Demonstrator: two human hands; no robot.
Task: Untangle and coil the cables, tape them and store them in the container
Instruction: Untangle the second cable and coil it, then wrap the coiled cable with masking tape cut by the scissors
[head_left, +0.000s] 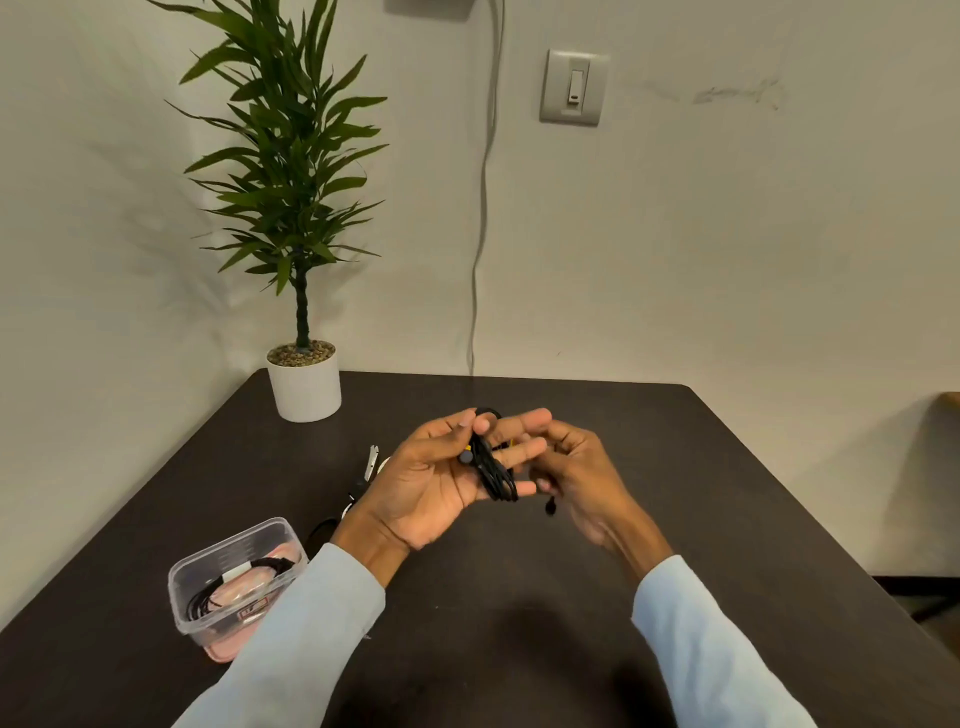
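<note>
Head view: left hand (441, 483) palm-up above dark table (675, 493), black cable (493, 467) coiled round its extended fingers, thumb pressing bundle. Right hand (576, 467) close beside, fingers curled, pinching loose cable end. Clear container (208, 613) near left on table, coiled black cable inside. Potted plant (304, 379) far left.

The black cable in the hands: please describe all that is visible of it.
The black cable is thin and looks rubber-coated. It is wound in several loops around the straight fingers of the left hand, held above the dark table. The thumb presses on it near a small round dark part and a yellow piece. The right hand pinches its free end, where a small black tip hangs down. No tape shows on it.
</note>
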